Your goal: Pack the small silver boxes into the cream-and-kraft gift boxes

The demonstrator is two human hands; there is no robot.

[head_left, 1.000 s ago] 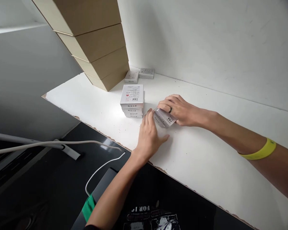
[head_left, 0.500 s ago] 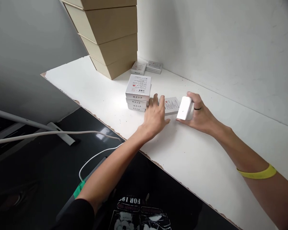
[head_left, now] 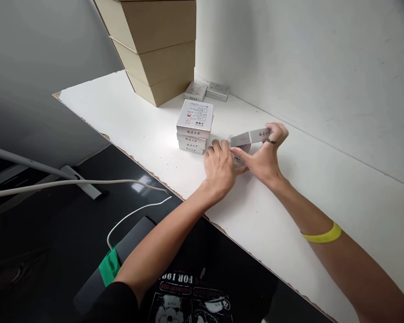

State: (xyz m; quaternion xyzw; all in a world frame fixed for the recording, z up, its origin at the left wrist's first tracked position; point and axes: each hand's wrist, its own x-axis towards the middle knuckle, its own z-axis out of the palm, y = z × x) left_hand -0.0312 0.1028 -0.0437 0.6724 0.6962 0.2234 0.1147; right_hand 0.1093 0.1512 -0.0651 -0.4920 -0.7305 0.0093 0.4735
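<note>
My right hand (head_left: 265, 154) pinches a small flat white box (head_left: 251, 137) between thumb and fingers and holds it just above another small box (head_left: 237, 158) lying on the white tabletop (head_left: 148, 125). My left hand (head_left: 219, 167) rests on that lower box, fingers laid over it. A stack of three like boxes (head_left: 195, 128) stands just left of my hands, the top one showing printed text and a red mark.
Tall stacked tan cartons (head_left: 156, 49) stand at the back by the wall. Two more small boxes (head_left: 207, 91) lie beside them. The table's chipped front edge (head_left: 144, 166) runs diagonally; white cables (head_left: 70, 183) cross the dark floor below.
My right hand turned the white box from standing on edge to nearly flat and brought it left over the lower box. My left hand stayed on that lower box.
</note>
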